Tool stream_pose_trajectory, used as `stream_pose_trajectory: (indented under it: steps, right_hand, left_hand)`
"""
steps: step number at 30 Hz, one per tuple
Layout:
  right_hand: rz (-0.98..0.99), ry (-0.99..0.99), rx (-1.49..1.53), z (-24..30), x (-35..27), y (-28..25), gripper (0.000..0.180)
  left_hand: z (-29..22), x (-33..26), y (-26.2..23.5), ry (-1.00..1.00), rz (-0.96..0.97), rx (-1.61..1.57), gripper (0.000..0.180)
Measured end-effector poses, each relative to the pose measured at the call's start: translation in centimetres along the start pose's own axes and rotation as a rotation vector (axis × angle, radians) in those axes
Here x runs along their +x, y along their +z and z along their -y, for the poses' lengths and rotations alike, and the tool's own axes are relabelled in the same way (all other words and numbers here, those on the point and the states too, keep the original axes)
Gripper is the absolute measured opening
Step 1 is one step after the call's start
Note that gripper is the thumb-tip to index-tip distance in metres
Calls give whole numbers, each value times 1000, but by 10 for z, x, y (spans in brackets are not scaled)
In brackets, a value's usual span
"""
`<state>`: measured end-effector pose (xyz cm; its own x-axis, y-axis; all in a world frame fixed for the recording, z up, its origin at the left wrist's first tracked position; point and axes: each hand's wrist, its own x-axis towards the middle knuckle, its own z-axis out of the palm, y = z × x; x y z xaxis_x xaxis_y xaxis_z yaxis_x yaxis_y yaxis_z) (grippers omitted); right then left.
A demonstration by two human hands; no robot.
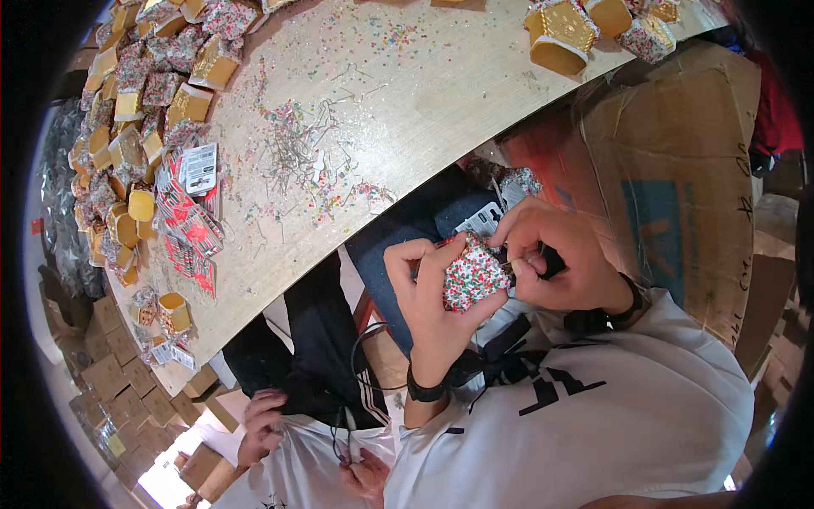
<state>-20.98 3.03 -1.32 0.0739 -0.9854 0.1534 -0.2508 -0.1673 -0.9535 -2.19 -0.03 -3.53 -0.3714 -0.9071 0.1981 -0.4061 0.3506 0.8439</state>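
Both hands meet over the person's lap, just below the near edge of the wooden table point(441, 102), and between them is a small packet point(471, 276). The packet is a clear bag full of tiny sprinkles in red, green and white, so it looks speckled and a little puffy, with a red strip at its top edge. The left hand point(432, 293) holds the packet from below and from the left, with the fingers curled up around it. The right hand point(551, 254) pinches the right end of the packet between thumb and fingertips. On the table lie many thin metal wires point(292, 148) and loose sprinkles, and at the left a heap of gold boxes point(140, 110) and red cards point(191, 229).
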Motion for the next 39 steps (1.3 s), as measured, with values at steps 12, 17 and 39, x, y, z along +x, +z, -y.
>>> stream_pose_trajectory:
  steps: [12,17,39]
  right_hand:
    - [-33,-55,-174,0,-2,3,19]
    - [-75,110,-80,1,-7,8,19]
    - [-195,367,93,-2,-18,19,16]
  left_hand:
    - [1,-5,4,72,-53,169,74]
    - [1,0,4,148,-69,253,69]
    - [13,1,10,266,-82,365,73]
